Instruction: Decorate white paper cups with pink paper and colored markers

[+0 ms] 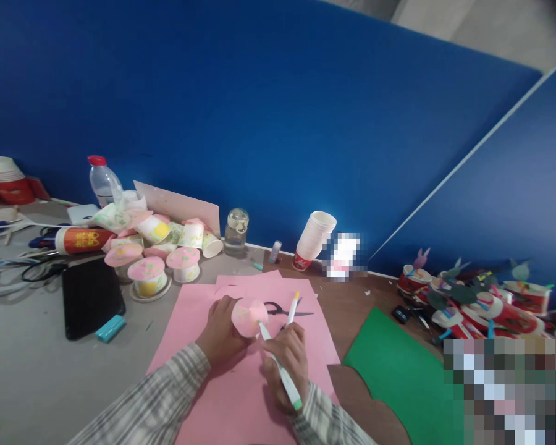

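Note:
My left hand (223, 332) is wrapped round a small cup topped with a pink paper disc (248, 316), above pink paper sheets (213, 402). Green marks show on the disc. My right hand (287, 358) grips a white marker with a green end (285, 377), its tip at the disc's right part. A second white marker with a yellow end (293, 309) sticks up from the same hand. Dark-handled scissors (301, 313) lie on the pink paper just behind my hands, partly hidden.
Decorated cups with pink tops (147, 272), a black tablet (92, 298) and a teal object (110, 328) are at left. Behind stand a glass jar (236, 233) and stacked white cups (315, 235). Green paper (398, 371) and red cups (528, 298) are at right.

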{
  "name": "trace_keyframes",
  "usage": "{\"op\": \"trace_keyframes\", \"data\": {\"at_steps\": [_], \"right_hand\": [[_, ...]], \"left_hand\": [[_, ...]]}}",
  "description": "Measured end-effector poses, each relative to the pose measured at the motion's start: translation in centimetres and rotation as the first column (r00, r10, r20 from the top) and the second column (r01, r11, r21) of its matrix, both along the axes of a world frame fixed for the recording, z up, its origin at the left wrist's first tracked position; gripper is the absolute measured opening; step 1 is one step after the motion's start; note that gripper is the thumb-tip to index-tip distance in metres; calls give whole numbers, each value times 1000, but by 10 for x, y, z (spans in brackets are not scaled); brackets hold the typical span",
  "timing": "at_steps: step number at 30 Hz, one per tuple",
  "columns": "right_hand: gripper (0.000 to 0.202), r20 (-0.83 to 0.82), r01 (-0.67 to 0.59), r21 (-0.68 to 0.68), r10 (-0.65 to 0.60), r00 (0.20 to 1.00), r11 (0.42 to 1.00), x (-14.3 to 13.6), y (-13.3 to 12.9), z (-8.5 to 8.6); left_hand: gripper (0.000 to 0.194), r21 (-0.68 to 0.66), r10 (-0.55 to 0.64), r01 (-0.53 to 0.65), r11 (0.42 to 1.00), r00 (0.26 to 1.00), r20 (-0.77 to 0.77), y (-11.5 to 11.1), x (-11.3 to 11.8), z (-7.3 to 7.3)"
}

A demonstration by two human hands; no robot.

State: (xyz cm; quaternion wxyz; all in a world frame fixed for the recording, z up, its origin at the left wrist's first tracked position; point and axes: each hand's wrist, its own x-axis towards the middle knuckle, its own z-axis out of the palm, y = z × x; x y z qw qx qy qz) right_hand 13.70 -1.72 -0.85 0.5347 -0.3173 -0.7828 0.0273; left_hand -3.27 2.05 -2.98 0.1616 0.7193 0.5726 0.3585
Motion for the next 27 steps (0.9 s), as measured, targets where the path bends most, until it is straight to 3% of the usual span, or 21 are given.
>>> {"op": "trace_keyframes", "data": {"at_steps": [8,27], "right_hand": [[16,14,-16,-6,16,1000,1000,0,-5,-1],[17,7,15,1,-15,1000,1000,-1,-5,0]], "left_hand": [[54,25,14,-12,1000,998,-68,0,0,2],[53,21,13,-12,1000,999,-30,1,0,-1]]}}
